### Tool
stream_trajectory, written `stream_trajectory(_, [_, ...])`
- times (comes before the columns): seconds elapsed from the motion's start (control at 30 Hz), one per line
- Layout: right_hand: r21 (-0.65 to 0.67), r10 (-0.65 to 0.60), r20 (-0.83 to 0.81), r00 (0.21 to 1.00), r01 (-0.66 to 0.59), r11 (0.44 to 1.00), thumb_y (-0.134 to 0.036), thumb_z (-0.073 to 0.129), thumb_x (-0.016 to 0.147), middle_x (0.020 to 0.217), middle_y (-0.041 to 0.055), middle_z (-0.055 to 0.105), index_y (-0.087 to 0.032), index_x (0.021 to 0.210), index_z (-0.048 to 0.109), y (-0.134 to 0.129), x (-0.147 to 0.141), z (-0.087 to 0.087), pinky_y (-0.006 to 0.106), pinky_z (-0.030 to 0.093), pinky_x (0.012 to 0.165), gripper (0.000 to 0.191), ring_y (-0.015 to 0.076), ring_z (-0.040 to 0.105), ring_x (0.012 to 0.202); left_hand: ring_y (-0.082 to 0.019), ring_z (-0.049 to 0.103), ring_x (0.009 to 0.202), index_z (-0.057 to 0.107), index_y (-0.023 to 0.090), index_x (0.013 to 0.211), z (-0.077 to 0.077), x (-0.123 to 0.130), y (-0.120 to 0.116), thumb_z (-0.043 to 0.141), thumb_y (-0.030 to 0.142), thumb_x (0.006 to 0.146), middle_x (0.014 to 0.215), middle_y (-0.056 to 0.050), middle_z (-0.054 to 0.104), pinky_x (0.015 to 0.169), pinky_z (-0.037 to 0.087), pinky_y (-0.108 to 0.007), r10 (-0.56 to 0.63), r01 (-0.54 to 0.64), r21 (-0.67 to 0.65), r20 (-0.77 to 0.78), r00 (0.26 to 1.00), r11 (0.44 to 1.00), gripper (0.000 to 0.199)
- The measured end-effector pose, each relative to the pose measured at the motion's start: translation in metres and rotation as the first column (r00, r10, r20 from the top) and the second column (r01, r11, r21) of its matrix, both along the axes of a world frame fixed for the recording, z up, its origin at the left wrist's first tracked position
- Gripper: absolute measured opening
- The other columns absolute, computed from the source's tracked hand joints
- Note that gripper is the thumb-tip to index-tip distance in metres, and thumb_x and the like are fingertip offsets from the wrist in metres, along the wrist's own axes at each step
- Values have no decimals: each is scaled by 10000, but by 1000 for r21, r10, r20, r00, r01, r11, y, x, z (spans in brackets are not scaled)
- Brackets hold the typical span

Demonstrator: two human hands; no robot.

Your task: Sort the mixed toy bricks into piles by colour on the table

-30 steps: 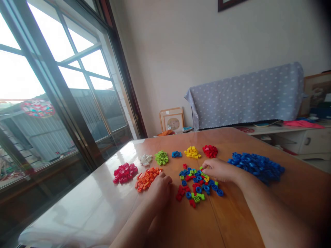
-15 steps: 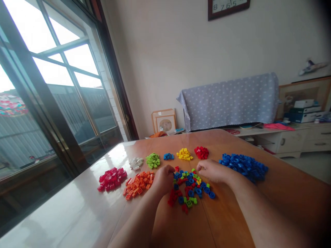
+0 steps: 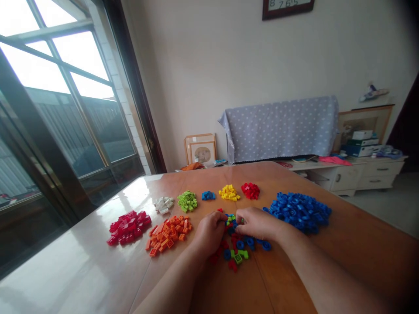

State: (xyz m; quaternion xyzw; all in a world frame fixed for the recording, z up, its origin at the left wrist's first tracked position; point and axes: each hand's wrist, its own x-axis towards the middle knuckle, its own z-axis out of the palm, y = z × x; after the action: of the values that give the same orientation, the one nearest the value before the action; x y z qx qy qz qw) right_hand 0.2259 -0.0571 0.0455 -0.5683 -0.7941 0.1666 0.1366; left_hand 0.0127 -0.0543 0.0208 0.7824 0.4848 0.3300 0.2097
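Note:
A mixed heap of toy building bricks [image 3: 240,245], in red, blue, lime green and a little yellow, lies on the table in front of me. At the heap's left side is my left hand [image 3: 210,232], fingers curled together over the bricks; whatever sits in them is hidden. My right hand [image 3: 258,223] reaches in from the other side, thumb and fingers pinched low among the bricks, and I cannot make out what is between them. Only a small gap separates the two hands. Lime green bricks [image 3: 238,258] show at the near edge of the heap.
Sorted piles surround the heap on the wooden table [image 3: 183,288]: crimson [image 3: 129,227], orange [image 3: 168,235], white [image 3: 163,204], lime [image 3: 187,201], small blue [image 3: 208,195], yellow [image 3: 229,192] and red [image 3: 250,191]. A large blue pile [image 3: 299,212] lies right of my right hand.
My right hand has moved left, from the heap's right edge into the bricks. My left hand has shifted slightly over the heap's left side. The view has turned a little to the right.

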Motion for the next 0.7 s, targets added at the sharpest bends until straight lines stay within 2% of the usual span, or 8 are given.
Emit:
stream_trajectory(0.1, [5,11,-35,999,-11,1000,-357,648,786,773,-10,676,-213,869,680,-6,-1,8,222,291,553,169,129,559,690,-163,635,895,699,221,969,0,-1,1,515,158,810,1003,-14,721,785,463,-228,-10,10,9,-6,1000,1000,251])
stream_trajectory(0.23, [-151,158,-84,984,-169,974,-449,690,762,747,-10,676,-198,858,686,-16,-3,16,210,312,515,269,122,557,640,-169,634,909,698,218,979,-1,-1,1,511,158,820,992,-24,718,783,464,-228,-22,21,18,9,1000,1000,252])
stream_trajectory(0.33, [-224,208,-59,976,-216,950,-382,703,737,727,-13,677,-197,851,697,-19,-7,16,204,305,483,217,114,561,600,-166,630,888,697,218,963,-3,-1,1,504,152,823,959,-23,713,766,458,-226,-33,33,27,12,999,999,248])
stream_trajectory(0.43, [-208,184,-50,982,-191,959,-313,668,746,708,-14,675,-192,836,697,-18,-7,15,200,304,482,154,114,563,599,-157,627,860,693,220,949,-3,0,1,496,158,827,936,-16,709,755,449,-221,-28,27,28,23,999,999,239])
stream_trajectory(0.7, [-28,7,-92,996,-9,1000,-302,589,817,746,-1,679,-193,829,688,-10,5,15,212,327,563,148,136,573,690,-145,617,794,696,212,935,1,3,0,496,159,812,886,-1,710,725,436,-221,-11,13,-22,63,998,1000,240])
